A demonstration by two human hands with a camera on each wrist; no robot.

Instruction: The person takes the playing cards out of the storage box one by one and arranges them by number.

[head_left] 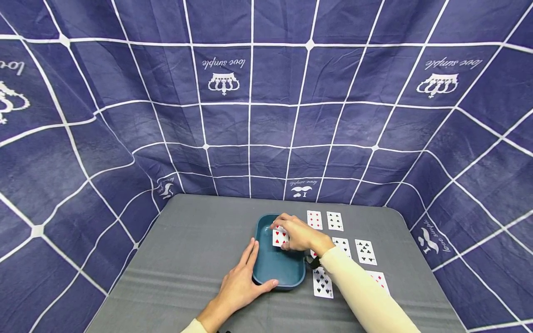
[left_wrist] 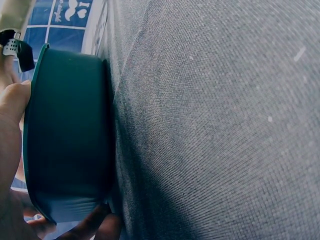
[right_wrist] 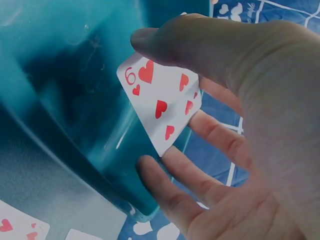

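A playing card, the six of hearts (right_wrist: 160, 107), is pinched between the thumb and fingers of my right hand (head_left: 297, 233). The hand holds it inside a blue-green plastic basin (head_left: 279, 270), tilted in the right wrist view. My left hand (head_left: 239, 284) rests against the basin's near left corner. Its fingers lie straight along the left side, and the thumb touches the near rim, as the left wrist view also shows. Right of the basin lie face-up cards, among them an eight of spades (head_left: 322, 283), a club card (head_left: 366, 252) and a diamond card (head_left: 314, 219).
The grey cloth-covered table (head_left: 179, 245) stretches to the left of the basin. A blue curtain with white lines (head_left: 275, 125) hangs behind and at both sides. My right forearm (head_left: 362, 291) crosses over some cards and partly hides them.
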